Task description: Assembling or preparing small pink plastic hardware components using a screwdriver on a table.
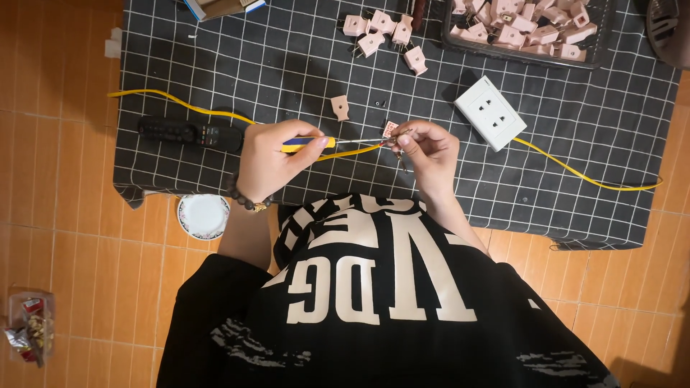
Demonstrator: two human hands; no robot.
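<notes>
My left hand (269, 159) grips a screwdriver (310, 144) with a yellow and blue handle, its thin shaft pointing right. The tip meets a small pink plug part (392, 128) pinched between the fingers of my right hand (430, 152). A yellow cable (183, 105) runs across the black grid mat (287, 65) and passes under both hands. One loose pink plug half (340, 108) lies on the mat just above my hands. A bead bracelet sits on my left wrist.
A white wall socket (489, 113) lies right of my hands. Several pink plugs (381, 32) lie loose at the top, more fill a dark tray (528, 29). A black remote (188, 133) lies left. A small white dish (203, 215) and a snack bag (29, 332) are on the floor.
</notes>
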